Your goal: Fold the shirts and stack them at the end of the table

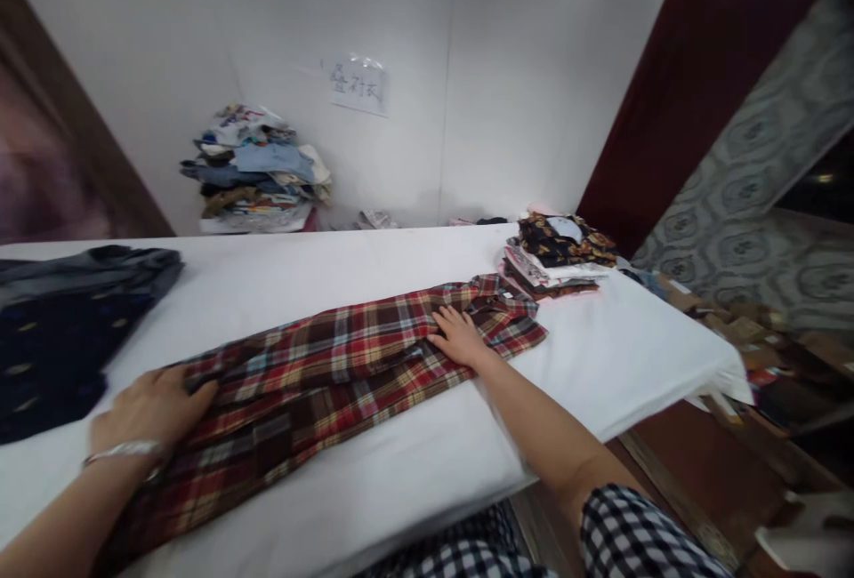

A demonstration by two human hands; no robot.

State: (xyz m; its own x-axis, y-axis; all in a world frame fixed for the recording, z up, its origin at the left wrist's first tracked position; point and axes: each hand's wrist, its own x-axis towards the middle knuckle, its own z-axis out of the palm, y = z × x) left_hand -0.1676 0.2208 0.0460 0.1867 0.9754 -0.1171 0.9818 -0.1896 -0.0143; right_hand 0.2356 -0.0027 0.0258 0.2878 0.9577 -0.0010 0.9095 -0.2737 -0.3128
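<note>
A long plaid shirt in red, brown and cream lies on the white table, folded lengthwise into a narrow strip with its collar end to the right. My right hand rests flat on it just below the collar, fingers spread. Over the shirt's left part lies my left hand, a bracelet at its wrist. Its thumb stands apart from the other fingers, which lie along the shirt's far edge and are partly hidden. The hem end runs under my left forearm.
Dark blue and grey garments lie at the table's left. A stack of folded shirts sits at the back right. Behind the white table stands a tall clothes pile. A paper sign hangs on the wall. Cardboard boxes crowd the right.
</note>
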